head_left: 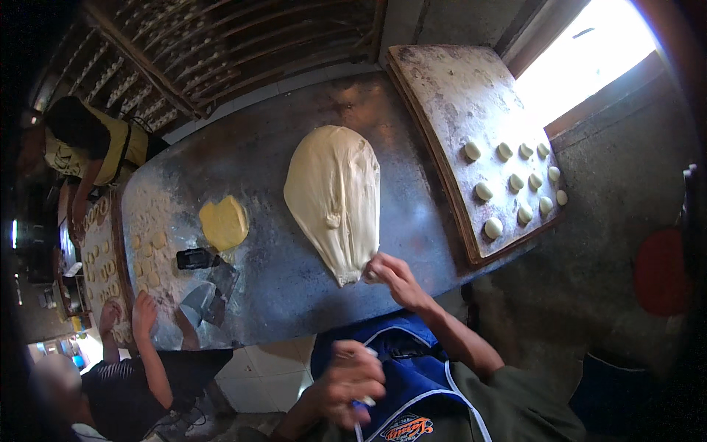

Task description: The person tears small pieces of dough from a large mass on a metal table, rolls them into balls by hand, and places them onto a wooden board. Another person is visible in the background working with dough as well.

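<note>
A large, smooth mass of pale dough (331,184) lies on the dark metal worktable (272,295), wide at the far end and narrowing toward me. My right hand (398,281) is closed at the narrow near end, its fingers pinching the dough's edge. Held in front of my blue apron (409,368), my left hand (350,383) is curled shut. Pale bits that look like a small piece of dough peek out between its fingers; most of what it holds is hidden.
Round dough balls (493,227) sit on stacked boards (449,88) at right. Left of the big dough lie a yellow block (224,222), a black container (194,258) and a scraper (197,302). Co-workers' hands (144,313) handle flattened dough pieces at far left.
</note>
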Tool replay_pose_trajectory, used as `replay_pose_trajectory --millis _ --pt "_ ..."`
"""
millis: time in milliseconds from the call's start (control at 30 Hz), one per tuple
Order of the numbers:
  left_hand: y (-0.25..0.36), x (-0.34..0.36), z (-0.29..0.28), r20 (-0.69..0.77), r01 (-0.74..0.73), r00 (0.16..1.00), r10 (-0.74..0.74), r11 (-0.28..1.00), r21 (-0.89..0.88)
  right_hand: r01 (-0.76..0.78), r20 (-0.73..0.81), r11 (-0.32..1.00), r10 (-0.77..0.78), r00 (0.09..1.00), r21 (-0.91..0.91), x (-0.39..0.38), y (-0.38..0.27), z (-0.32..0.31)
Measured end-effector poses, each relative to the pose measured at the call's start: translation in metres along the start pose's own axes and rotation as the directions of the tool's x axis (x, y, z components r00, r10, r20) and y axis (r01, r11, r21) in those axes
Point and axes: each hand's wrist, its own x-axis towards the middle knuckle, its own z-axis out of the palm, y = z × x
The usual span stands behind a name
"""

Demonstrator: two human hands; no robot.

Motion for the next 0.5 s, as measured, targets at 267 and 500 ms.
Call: replay_pose_trajectory --millis 267,500 --pt "-0.171 -0.143 -0.049 -0.455 0.529 0.843 -0.288 0.283 0.800 -0.037 -0.070 0.174 -0.188 0.980 -0.984 -0.058 0.026 -0.099" --pt "-0.216 -0.046 0.016 -0.773 0.715 0.606 -0.186 0.554 0.427 -0.102 -0.205 0.328 -0.300 0.932 -0.939 0.023 0.054 -0.030"
